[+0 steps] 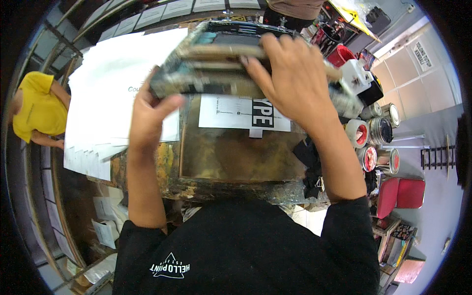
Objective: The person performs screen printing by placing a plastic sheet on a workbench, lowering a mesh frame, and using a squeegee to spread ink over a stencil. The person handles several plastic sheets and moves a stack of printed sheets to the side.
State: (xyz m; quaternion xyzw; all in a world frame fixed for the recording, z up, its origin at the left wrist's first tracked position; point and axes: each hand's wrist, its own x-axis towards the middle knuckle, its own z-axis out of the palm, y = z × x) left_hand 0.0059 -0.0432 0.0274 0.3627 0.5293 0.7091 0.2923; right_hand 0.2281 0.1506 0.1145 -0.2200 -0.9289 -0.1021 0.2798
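Note:
A tilted screen-printing frame (221,87), ink-stained and blurred by motion, is raised above the worktable. At its left corner my left hand (151,115) grips the edge, thumb on the near side and fingers partly hidden behind. My right hand (297,76) is closed over a long wooden bar (216,52) lying across the frame, which looks like a squeegee handle; its blade is hidden. Beneath the frame's near edge, a white sheet with a black printed block (223,115) lies on a brown, stained printing board (236,157).
A fanned stack of white paper (105,93) covers the table's left side. Open ink cans (378,130) and a white jug (355,76) stand at the right. Dark rags (309,162) lie by my right forearm. A person in yellow (39,108) is at far left, another (292,9) beyond the table.

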